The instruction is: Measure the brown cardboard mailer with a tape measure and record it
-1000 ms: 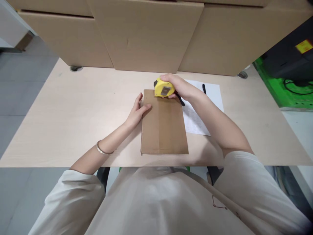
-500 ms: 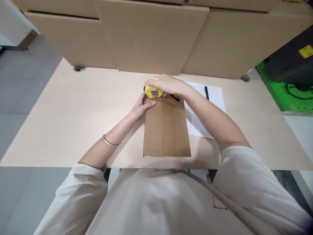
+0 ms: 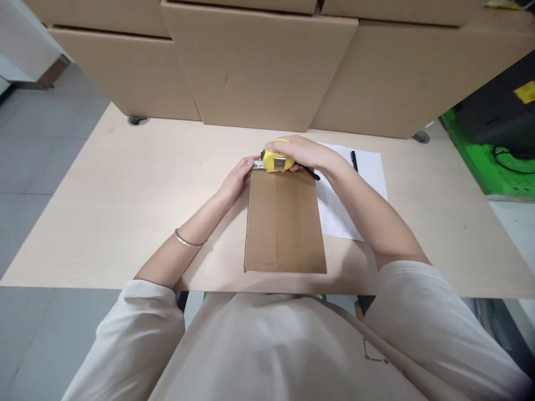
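Note:
A flat brown cardboard box (image 3: 284,223) lies on the table in front of me. Above its far edge, my right hand (image 3: 301,151) is closed round a yellow tape measure (image 3: 279,157) with a black wrist strap. A short stretch of its metal blade (image 3: 258,165) is out, running left along that edge. At the box's far left corner, the fingers of my left hand (image 3: 237,179) are closed on the blade's end. The fingertips there are partly hidden.
Under my right forearm lies a printed sheet of paper (image 3: 374,170) with a black pen (image 3: 354,161) on it. Large cardboard boxes (image 3: 259,72) line the back of the table (image 3: 137,195). Black equipment on a green surface (image 3: 472,147) stands at the right.
My right hand has moved right with the tape measure, drawing out a short length of blade. My left thumb has left the box's top, and that hand stays at the corner.

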Available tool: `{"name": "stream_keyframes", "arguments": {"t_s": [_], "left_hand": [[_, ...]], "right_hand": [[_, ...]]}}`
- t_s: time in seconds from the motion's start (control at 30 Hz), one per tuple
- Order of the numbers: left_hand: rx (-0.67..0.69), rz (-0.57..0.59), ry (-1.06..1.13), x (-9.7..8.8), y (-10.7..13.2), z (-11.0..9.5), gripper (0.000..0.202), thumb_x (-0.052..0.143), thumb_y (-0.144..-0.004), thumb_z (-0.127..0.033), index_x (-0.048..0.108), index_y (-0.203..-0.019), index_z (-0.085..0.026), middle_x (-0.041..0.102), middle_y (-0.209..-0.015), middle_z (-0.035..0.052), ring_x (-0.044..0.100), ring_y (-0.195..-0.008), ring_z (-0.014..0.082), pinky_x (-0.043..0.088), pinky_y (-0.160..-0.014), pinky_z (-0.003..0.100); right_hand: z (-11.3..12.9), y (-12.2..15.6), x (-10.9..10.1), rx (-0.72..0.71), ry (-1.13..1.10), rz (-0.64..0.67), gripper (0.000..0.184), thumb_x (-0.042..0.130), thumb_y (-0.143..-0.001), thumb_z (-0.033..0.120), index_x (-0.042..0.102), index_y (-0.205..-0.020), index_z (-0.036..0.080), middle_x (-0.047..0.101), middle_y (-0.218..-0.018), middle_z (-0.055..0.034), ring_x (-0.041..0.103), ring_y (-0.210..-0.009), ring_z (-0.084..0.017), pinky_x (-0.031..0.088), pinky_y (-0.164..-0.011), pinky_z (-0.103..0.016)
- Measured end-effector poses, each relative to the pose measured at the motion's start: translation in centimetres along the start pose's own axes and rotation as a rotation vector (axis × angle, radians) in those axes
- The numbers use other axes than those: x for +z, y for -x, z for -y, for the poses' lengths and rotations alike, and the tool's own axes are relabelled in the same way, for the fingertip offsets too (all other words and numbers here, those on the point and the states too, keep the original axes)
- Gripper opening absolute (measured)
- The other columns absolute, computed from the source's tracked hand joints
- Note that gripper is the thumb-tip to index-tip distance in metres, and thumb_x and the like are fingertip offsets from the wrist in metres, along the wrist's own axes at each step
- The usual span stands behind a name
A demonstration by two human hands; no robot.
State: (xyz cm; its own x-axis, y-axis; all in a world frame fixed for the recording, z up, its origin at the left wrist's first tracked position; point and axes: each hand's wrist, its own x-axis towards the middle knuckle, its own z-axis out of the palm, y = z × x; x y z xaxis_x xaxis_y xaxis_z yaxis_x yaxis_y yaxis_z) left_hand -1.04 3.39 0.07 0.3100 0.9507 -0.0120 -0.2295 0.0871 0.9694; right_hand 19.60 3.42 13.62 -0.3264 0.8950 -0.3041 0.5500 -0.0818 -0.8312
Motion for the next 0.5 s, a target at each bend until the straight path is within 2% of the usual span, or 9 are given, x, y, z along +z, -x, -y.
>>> {"name": "stream_keyframes", "arguments": {"t_s": [0.1, 0.3, 0.4, 0.5], "left_hand": [[-0.003, -0.009, -0.002, -0.5, 0.0, -0.1, 0.049, 0.086, -0.086, -0.065, 0.081, -0.115, -0.027, 0.083, -0.129, 0.0052, 0.069, -0.136, 0.0306, 0.046, -0.127, 0.047], [0.004, 0.013, -0.024, -1.2, 0.1, -0.6, 0.045, 0.091, -0.084, -0.063, 0.083, -0.106, -0.026, 0.083, -0.117, 0.0039, 0.072, -0.122, 0.0258, 0.048, -0.123, 0.043], [-0.016, 0.016, -0.022, -1.2, 0.1, -0.7, 0.045, 0.090, -0.084, -0.063, 0.083, -0.107, -0.025, 0.084, -0.119, 0.0049, 0.072, -0.123, 0.0256, 0.048, -0.123, 0.043], [-0.017, 0.000, -0.030, -1.2, 0.2, -0.8, 0.044, 0.091, -0.083, -0.062, 0.083, -0.105, -0.025, 0.084, -0.119, 0.0054, 0.072, -0.122, 0.0260, 0.048, -0.123, 0.043]], "right_hand": [[-0.2, 0.1, 0.1, -0.017, -0.046, 0.005, 0.035, 0.062, -0.107, 0.044, 0.058, -0.082, 0.021, 0.062, -0.083, -0.0043, 0.051, -0.067, -0.014, 0.035, -0.054, -0.026], [-0.3, 0.7, -0.5, -0.026, -0.025, 0.029, 0.037, 0.066, -0.107, 0.047, 0.055, -0.082, 0.021, 0.055, -0.078, -0.0020, 0.043, -0.061, -0.013, 0.032, -0.054, -0.029], [-1.2, 2.0, -2.5, -0.016, -0.015, 0.025, 0.037, 0.064, -0.108, 0.047, 0.057, -0.081, 0.021, 0.055, -0.074, -0.0021, 0.040, -0.059, -0.014, 0.031, -0.053, -0.029], [-3.4, 3.9, -5.4, 0.012, -0.065, -0.052, 0.032, 0.063, -0.107, 0.045, 0.065, -0.085, 0.022, 0.064, -0.081, -0.0060, 0.047, -0.062, -0.016, 0.034, -0.052, -0.029]]}}
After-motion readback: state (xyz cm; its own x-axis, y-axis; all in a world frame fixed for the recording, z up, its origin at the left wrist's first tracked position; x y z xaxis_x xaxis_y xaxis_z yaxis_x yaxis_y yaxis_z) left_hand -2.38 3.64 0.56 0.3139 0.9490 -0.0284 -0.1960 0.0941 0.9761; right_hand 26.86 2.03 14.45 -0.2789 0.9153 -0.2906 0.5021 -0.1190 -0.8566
